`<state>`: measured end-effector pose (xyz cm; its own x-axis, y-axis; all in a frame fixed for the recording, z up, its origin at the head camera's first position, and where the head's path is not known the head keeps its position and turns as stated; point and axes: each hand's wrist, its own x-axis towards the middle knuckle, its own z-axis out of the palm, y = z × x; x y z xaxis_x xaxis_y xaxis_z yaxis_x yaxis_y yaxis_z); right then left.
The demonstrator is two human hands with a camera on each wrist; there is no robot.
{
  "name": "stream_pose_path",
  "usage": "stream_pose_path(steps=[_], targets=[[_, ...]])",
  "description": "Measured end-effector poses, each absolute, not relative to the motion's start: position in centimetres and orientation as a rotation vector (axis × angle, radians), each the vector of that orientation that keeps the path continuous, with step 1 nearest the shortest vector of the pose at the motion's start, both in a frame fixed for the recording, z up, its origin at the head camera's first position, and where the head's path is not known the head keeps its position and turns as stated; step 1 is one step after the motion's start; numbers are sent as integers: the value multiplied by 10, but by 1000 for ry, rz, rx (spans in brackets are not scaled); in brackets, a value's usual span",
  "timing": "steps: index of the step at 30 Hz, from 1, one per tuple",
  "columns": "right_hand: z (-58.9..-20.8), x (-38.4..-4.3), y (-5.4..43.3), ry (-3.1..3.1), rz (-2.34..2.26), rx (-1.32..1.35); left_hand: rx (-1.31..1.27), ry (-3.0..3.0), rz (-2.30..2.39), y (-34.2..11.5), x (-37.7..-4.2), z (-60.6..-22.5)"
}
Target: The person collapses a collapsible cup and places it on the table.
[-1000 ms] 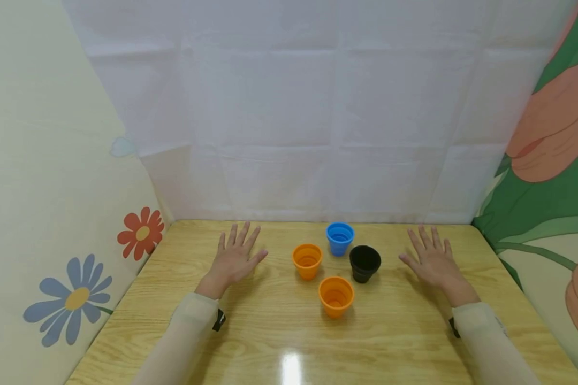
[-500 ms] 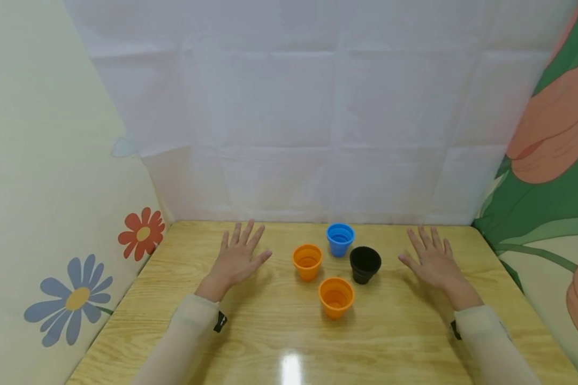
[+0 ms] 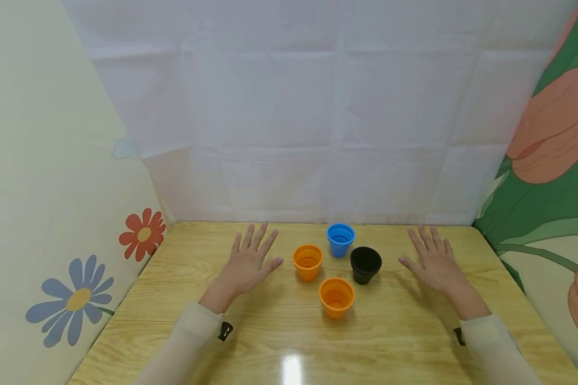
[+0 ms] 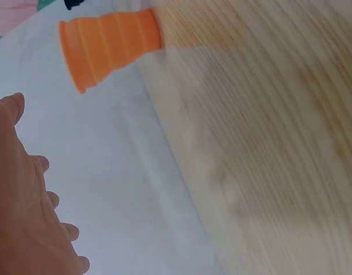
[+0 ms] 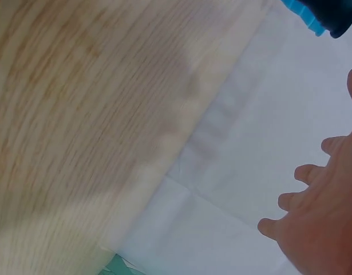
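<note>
My left hand (image 3: 246, 269) is held with fingers spread, just left of an orange cup (image 3: 307, 262) and apart from it. That ribbed cup (image 4: 110, 47) stands upright in the left wrist view. A second orange cup (image 3: 336, 298) stands nearer to me. Behind them is a blue cup (image 3: 340, 239), and a black cup (image 3: 365, 264) stands at the right of the group. My right hand (image 3: 435, 267), fingers also spread, is right of the black cup and holds nothing. In the right wrist view, parts of the blue cup (image 5: 304, 14) and black cup (image 5: 336, 14) show at the top.
The cups stand on a wood-grain table (image 3: 270, 342). A white cloth (image 3: 270, 133) hangs along its back edge. Flower-patterned cloths stand at the left (image 3: 53, 187) and right (image 3: 544, 214).
My left hand has moved to the right, closer to the left orange cup. The right hand has stayed almost where it was, and the cups have not moved.
</note>
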<state>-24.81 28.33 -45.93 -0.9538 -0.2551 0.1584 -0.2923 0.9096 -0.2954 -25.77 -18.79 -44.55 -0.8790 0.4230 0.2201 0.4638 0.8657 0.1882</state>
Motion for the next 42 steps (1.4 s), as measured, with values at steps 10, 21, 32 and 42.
stream_pose_path(steps=[10,21,32,42], targets=[[-455,-234,271,-2890,521,516,-768,-2881,-345,-173,-242,-438],[-456,-223,256,-2812,545,614,-880,-2863,-333,-162,-228,-437],[-460,-211,239,-2754,537,706,-1023,-2848,-287,-153,-211,-436],[-461,-201,228,-2766,533,749,-1122,-2802,-240,-144,-202,-444]])
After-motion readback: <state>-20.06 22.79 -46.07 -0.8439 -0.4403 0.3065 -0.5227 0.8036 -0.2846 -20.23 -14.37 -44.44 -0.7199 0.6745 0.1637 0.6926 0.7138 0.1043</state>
